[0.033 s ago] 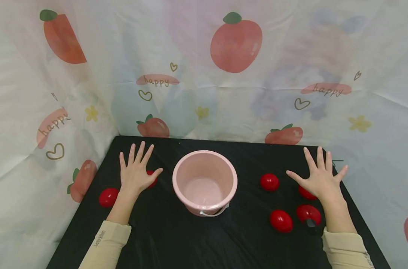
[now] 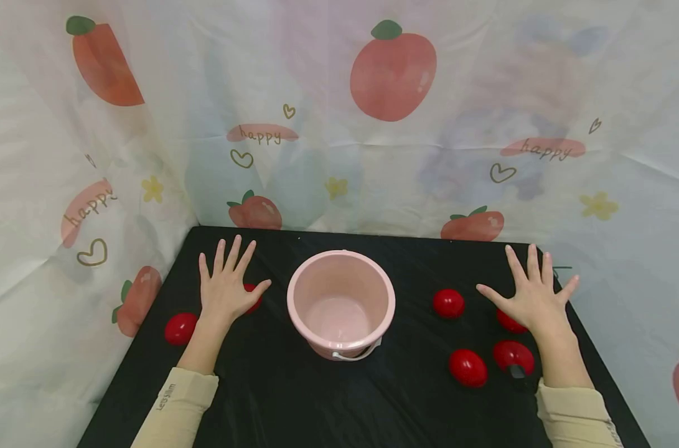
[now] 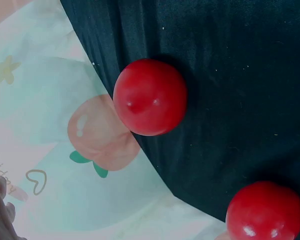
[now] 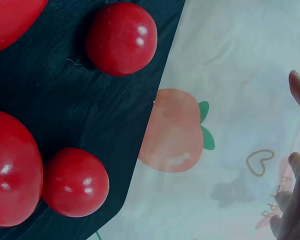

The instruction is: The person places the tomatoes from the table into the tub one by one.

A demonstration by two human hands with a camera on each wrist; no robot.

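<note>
My left hand (image 2: 224, 292) is spread with straight fingers and holds nothing. It appears over the black table's left side, and its thumb partly hides a red shiny round object (image 2: 252, 297). Another red round object (image 2: 180, 328) lies beside that wrist. On the right, my right hand (image 2: 536, 302) is likewise spread and holding nothing, partly covering a red round object (image 2: 510, 321). Near it lie further red pieces, one at the back (image 2: 448, 303), one in front (image 2: 468, 368) and one with a dark grey patch (image 2: 513, 356). Between the hands stands a pink bucket (image 2: 300, 323) with nothing visible inside.
The bucket's white handle (image 2: 357, 356) hangs down at its front. A black cloth (image 2: 328, 410) covers the table. Pale curtains (image 2: 328, 174) printed with fruit, hearts and the word "happy" rise behind and beside it.
</note>
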